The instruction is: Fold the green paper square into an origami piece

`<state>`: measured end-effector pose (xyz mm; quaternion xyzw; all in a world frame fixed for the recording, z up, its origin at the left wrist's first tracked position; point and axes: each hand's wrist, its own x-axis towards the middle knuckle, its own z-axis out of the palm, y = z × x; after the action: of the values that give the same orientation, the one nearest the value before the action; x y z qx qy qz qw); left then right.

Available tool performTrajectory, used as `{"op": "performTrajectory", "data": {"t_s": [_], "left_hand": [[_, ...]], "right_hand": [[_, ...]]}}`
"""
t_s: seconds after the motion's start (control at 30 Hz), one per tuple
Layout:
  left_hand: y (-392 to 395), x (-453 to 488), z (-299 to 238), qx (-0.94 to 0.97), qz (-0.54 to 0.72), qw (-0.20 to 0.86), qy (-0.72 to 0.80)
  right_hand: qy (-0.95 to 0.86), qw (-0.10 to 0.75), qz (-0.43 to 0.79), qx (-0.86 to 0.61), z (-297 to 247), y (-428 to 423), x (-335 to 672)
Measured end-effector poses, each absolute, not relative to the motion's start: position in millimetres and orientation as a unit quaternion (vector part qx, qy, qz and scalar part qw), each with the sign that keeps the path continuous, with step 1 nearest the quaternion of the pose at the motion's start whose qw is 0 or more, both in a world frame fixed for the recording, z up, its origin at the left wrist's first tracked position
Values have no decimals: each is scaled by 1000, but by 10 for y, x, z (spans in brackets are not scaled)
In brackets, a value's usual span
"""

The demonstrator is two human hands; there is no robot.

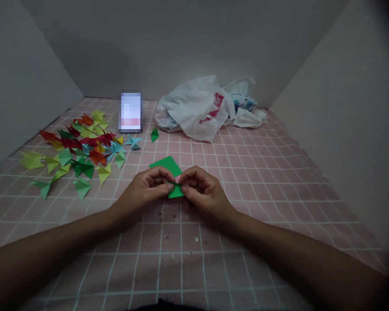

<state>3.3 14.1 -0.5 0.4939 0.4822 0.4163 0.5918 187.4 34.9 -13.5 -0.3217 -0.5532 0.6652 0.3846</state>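
Observation:
Between my two hands is a small piece of green paper (176, 192), gripped along its upper edge. My left hand (155, 183) pinches it between thumb and fingers from the left. From the right, my right hand (202, 188) pinches the same edge, its fingertips close to those of the left. Just behind them lies a flat green paper (168, 163), partly covered by my left fingers. How the held paper is folded is hard to make out.
Many folded paper figures (81, 166) in several colours spread over the left side of the pink checked cloth (266, 172). One green folded piece (154, 134) lies apart. A blurred lit screen (131, 112) stands at the back, with white plastic bags (194, 108) to its right.

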Motion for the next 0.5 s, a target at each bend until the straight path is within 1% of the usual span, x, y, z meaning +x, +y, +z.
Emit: {"op": "performTrajectory", "data": {"t_s": [0.5], "left_hand": [[135,40,-5,491,426,597,470]], "right_hand": [[-587,385,642,-308,-145,366,1890]]}}
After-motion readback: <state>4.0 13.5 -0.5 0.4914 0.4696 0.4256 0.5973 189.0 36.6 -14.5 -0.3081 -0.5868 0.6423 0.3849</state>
